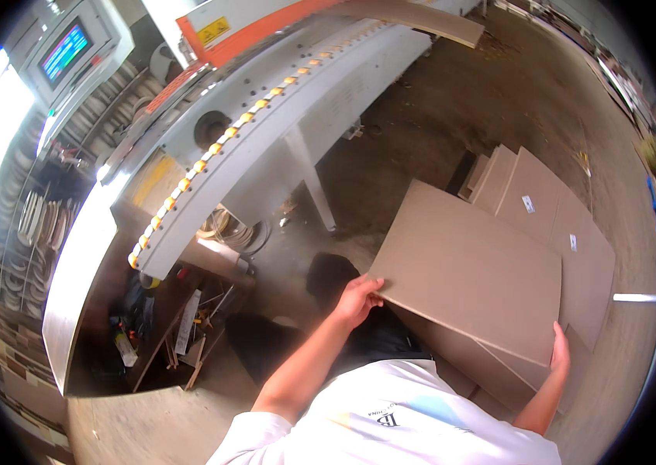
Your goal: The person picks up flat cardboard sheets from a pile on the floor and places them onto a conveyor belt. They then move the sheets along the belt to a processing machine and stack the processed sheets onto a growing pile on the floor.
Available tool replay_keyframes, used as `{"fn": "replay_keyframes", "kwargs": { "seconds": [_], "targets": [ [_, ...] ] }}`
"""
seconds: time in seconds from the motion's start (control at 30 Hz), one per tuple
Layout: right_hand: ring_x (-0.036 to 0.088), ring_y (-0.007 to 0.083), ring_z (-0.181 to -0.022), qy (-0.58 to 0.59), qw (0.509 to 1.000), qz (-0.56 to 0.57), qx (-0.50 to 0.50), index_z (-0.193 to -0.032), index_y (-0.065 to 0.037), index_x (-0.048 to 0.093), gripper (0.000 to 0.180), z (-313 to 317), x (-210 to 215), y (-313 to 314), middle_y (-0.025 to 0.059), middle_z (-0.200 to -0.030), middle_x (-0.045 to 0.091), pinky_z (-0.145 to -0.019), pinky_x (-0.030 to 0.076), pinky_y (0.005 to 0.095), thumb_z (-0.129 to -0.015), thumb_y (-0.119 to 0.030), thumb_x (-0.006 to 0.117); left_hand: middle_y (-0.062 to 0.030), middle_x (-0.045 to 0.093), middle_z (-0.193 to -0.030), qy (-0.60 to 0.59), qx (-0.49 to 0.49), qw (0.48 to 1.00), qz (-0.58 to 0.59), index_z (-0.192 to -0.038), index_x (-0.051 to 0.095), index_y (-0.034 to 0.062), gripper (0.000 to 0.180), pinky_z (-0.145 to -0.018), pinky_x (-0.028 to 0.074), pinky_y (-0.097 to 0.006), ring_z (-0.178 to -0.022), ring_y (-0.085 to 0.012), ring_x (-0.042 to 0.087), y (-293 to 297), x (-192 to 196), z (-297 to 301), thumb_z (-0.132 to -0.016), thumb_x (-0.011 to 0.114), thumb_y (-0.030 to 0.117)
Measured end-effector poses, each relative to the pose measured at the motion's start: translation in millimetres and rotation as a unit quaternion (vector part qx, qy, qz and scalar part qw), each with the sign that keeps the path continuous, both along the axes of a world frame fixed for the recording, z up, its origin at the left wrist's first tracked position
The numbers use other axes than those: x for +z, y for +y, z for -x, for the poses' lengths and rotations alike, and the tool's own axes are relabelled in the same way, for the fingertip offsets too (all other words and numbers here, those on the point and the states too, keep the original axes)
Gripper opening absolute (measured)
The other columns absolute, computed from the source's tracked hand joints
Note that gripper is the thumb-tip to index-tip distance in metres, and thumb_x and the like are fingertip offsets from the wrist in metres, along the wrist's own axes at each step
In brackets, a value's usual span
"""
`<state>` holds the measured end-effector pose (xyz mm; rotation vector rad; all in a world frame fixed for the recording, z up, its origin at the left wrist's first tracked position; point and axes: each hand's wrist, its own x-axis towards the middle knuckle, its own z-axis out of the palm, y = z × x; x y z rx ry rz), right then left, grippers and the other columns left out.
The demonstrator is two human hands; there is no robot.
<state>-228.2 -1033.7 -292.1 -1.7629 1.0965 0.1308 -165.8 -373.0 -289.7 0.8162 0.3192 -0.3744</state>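
Observation:
A flat brown board [467, 263] lies tilted before me, over a stack of similar boards. My left hand [357, 301] is closed on its near left corner, thumb on top and fingers curled under the edge. At the right edge, my right hand [560, 349] presses against the board's side with the fingers upright; part of that hand is hidden. Under and beyond the held board are more stacked brown boards [526, 186], two small white labels showing on them.
To the left runs a long grey machine [297, 101] with a row of yellow rollers [231, 132] along its edge. A control screen [64, 53] is at upper left. Edging coils [22, 240] fill a rack. An open cabinet [150, 333] holds tools. Another board [413, 19] lies across the machine's far end.

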Motion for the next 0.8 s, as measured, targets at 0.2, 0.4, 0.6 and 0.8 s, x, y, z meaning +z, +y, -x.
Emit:
{"fn": "replay_keyframes", "kwargs": {
  "seconds": [0.2,0.4,0.6,0.8],
  "targets": [
    [0.047,0.0265,-0.142,-0.068,0.996,-0.020,0.048,-0.153,0.001,0.046,0.086,-24,-3,37,0.0118,-0.155,0.051,-0.119,0.035,0.0425,-0.097,-0.063,0.058,-0.0079,0.071,-0.121,-0.020,0.051,0.998,-0.017,-0.135,0.062,0.0024,0.041,-0.098,0.052,-0.035,-0.110,-0.0203,0.068,14,29,69,-0.100,0.066,0.025],
    [0.057,0.0301,-0.130,-0.090,0.993,-0.070,0.002,-0.146,0.002,0.052,0.077,-18,14,162,0.0145,-0.145,0.057,-0.109,0.046,0.0474,-0.096,-0.056,0.061,-0.0130,0.069,-0.124,-0.077,0.159,0.981,-0.080,-0.135,0.060,-0.0049,0.047,-0.102,0.050,-0.038,-0.113,-0.0227,0.066,83,77,113,-0.095,0.065,0.020],
    [0.059,0.0278,-0.124,-0.181,0.945,-0.271,0.017,-0.142,-0.003,0.056,0.067,-44,43,296,0.0110,-0.138,0.061,-0.103,0.048,0.0441,-0.097,-0.054,0.061,-0.0117,0.073,-0.107,-0.204,0.313,0.928,-0.012,-0.120,0.065,-0.0017,0.035,-0.086,0.055,-0.035,-0.096,-0.0228,0.071,166,94,131,-0.093,0.067,0.021],
    [0.055,0.0254,-0.130,-0.231,0.899,-0.355,0.105,-0.146,-0.004,0.051,0.062,-72,111,398,0.0092,-0.143,0.057,-0.108,0.045,0.0415,-0.103,-0.049,0.055,-0.0063,0.068,-0.120,-0.250,0.424,0.869,-0.047,-0.136,0.055,0.0072,0.041,-0.088,0.055,-0.034,-0.108,-0.0200,0.068,195,192,116,-0.097,0.062,0.019]
  ]
}}
